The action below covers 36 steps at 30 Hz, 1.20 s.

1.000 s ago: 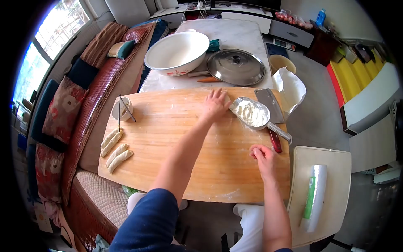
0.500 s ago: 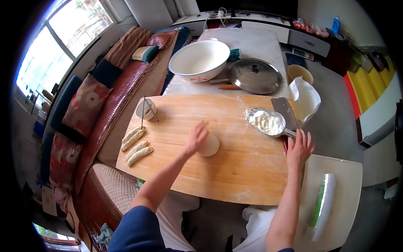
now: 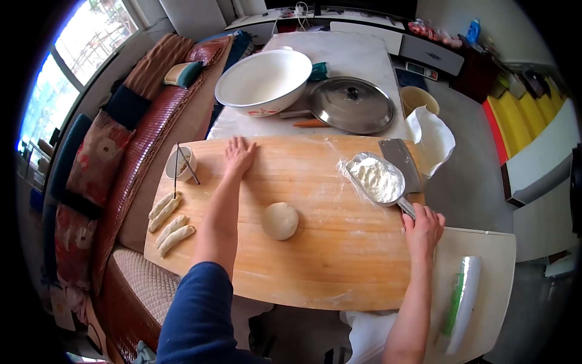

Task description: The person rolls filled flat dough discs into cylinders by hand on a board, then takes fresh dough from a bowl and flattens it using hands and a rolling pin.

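My left hand [image 3: 240, 155] lies open, palm down, near the far edge of the wooden board [image 3: 327, 261]. At the board's right edge, my right hand [image 3: 425, 229] has its fingers curled over the rim, beside the handle end of a metal scoop [image 3: 407, 207] full of white flour [image 3: 377, 179]. Some of those fingers are hidden. A round, flattened piece of dough [image 3: 280, 221] rests on the board between my hands, touched by neither. Several dough rolls [image 3: 173, 233] lie at the left, below a white bowl [image 3: 181, 164] with chopsticks [image 3: 176, 161] in it.
A scraper [image 3: 400, 161] lies beside the scoop. Behind the board stand a large white basin [image 3: 264, 82] and a metal lid [image 3: 351, 106]. An open white bag [image 3: 431, 139] stands past the right corner; a roll of plastic wrap [image 3: 462, 303] lies on a side surface at right.
My left hand has moved from beside the round dough to the board's far left part, leaving the dough uncovered. My right hand's fingers have curled in from spread. The view has shifted slightly.
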Available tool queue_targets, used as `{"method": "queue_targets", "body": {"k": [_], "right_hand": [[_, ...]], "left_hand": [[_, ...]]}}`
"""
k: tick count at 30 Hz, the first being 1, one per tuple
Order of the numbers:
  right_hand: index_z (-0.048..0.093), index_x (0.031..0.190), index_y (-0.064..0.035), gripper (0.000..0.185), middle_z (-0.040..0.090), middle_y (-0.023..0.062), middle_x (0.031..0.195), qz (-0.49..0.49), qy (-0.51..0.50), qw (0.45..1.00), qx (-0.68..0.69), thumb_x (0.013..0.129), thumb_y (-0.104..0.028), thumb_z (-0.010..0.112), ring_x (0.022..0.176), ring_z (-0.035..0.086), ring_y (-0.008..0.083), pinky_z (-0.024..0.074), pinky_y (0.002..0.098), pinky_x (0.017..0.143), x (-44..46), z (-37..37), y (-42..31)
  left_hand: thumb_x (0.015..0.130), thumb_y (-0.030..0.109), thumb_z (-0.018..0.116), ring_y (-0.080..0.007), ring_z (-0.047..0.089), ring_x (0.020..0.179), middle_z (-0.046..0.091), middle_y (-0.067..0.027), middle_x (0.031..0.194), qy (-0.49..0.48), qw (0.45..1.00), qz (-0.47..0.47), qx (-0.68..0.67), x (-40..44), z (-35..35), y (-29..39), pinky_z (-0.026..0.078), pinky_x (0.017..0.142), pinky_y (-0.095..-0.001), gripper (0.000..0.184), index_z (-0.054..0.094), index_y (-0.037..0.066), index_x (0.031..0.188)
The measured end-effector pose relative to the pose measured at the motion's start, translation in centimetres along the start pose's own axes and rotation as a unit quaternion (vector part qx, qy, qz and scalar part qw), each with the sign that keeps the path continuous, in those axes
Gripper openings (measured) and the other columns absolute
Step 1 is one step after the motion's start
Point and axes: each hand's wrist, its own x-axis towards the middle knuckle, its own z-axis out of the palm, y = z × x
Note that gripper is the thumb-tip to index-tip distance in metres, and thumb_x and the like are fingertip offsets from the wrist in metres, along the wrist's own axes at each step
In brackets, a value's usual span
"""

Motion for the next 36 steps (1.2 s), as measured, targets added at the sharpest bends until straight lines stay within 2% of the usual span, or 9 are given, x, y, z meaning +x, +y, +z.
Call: {"method": "queue_targets", "body": {"k": [4, 12, 20, 22, 24, 28, 31, 33, 36], "right_hand": [[0.064, 0.1, -0.0088, 0.023, 0.068, 0.0116, 0.088, 0.038, -0.077, 0.996, 0.035, 0.082, -0.021, 0.073, 0.08, 0.064, 0.0372, 0.0472, 0.0494, 0.071, 0.0, 0.3, -0.6], [0.064, 0.099, -0.0062, 0.022, 0.066, 0.0158, 0.082, 0.028, 0.126, 0.986, 0.102, 0.084, -0.02, 0.072, 0.076, 0.064, 0.0389, 0.0485, 0.0497, 0.066, -0.1, 0.9, -0.2], [0.065, 0.097, -0.0052, 0.021, 0.067, 0.0133, 0.084, 0.005, 0.195, 0.971, 0.137, 0.084, -0.019, 0.073, 0.075, 0.064, 0.0372, 0.0494, 0.0475, 0.067, -0.2, 0.5, -0.1], [0.064, 0.098, -0.0061, 0.021, 0.067, 0.0128, 0.084, 0.004, 0.18, 0.974, 0.139, 0.084, -0.02, 0.073, 0.075, 0.064, 0.0368, 0.0492, 0.0476, 0.066, -0.4, 0.2, 0.0], [0.064, 0.099, -0.0067, 0.022, 0.067, 0.0122, 0.084, 0.008, 0.169, 0.976, 0.137, 0.084, -0.021, 0.073, 0.075, 0.064, 0.0365, 0.049, 0.0476, 0.066, -0.8, 0.1, 0.3], [0.065, 0.1, -0.0073, 0.023, 0.067, 0.0115, 0.085, 0.019, 0.168, 0.979, 0.117, 0.085, -0.022, 0.073, 0.075, 0.064, 0.0362, 0.0491, 0.0471, 0.065, -1.3, 0.2, 0.4], [0.065, 0.101, -0.0072, 0.023, 0.067, 0.0115, 0.087, 0.028, 0.185, 0.974, 0.126, 0.085, -0.022, 0.073, 0.075, 0.064, 0.0362, 0.0497, 0.0465, 0.065, -1.5, 0.1, 0.9], [0.065, 0.102, -0.0066, 0.023, 0.068, 0.0123, 0.087, 0.03, 0.199, 0.968, 0.15, 0.086, -0.022, 0.072, 0.075, 0.064, 0.0364, 0.05, 0.0462, 0.065, -1.5, -0.1, 1.4], [0.065, 0.101, -0.0052, 0.023, 0.068, 0.0129, 0.086, 0.051, 0.178, 0.969, 0.163, 0.086, -0.021, 0.072, 0.075, 0.064, 0.0366, 0.0499, 0.0461, 0.066, -1.2, -0.5, 2.1]], "left_hand": [[0.098, 0.057, 0.042, -0.0319, 0.02, 0.151, 0.023, -0.0152, 0.163, 0.0, 0.985, 0.175, -0.002, -0.4, 2.0, 6.3, 0.015, 0.123, -0.0433, 0.078, 0.028, 0.005, 0.154], [0.098, 0.051, 0.043, -0.0279, 0.024, 0.149, 0.028, -0.0103, 0.162, -0.039, 0.913, 0.406, -0.027, -5.4, 2.5, 16.8, 0.017, 0.123, -0.0416, 0.07, 0.033, 0.008, 0.152], [0.099, 0.036, 0.054, -0.0304, 0.027, 0.148, 0.031, -0.0087, 0.159, -0.12, 0.689, 0.714, -0.038, -14.7, 0.6, 17.6, 0.026, 0.12, -0.0462, 0.058, 0.039, 0.012, 0.149], [0.1, 0.038, 0.049, -0.0311, 0.028, 0.147, 0.034, -0.01, 0.158, -0.22, 0.707, 0.646, -0.186, -14.9, -2.5, 16.0, 0.025, 0.12, -0.0442, 0.057, 0.038, 0.014, 0.151], [0.1, 0.033, 0.051, -0.0317, 0.031, 0.145, 0.037, -0.0115, 0.156, -0.154, 0.819, 0.496, -0.243, -12.9, -1.5, 13.4, 0.028, 0.119, -0.0447, 0.056, 0.039, 0.012, 0.15], [0.1, 0.029, 0.054, -0.0344, 0.045, 0.135, 0.046, -0.015, 0.149, -0.043, 0.877, 0.433, -0.203, -9.1, -0.3, 14.1, 0.037, 0.111, -0.0438, 0.052, 0.043, 0.009, 0.146], [0.103, 0.031, 0.051, -0.027, 0.055, 0.124, 0.059, -0.0111, 0.135, -0.115, 0.846, 0.278, -0.44, -5.1, 3.4, 18.0, 0.042, 0.105, -0.0391, 0.043, 0.053, 0.005, 0.138], [0.104, 0.029, 0.052, -0.0161, 0.063, 0.105, 0.067, -0.0043, 0.114, -0.153, 0.719, 0.09, -0.671, -2.7, 5.2, 21.1, 0.05, 0.092, -0.0302, 0.032, 0.063, 0.004, 0.12], [0.102, 0.025, 0.054, -0.0128, 0.064, 0.086, 0.067, -0.0055, 0.097, -0.113, 0.684, 0.084, -0.716, -2.7, 7.9, 25.0, 0.052, 0.069, -0.0273, 0.029, 0.066, -0.001, 0.109]]}}
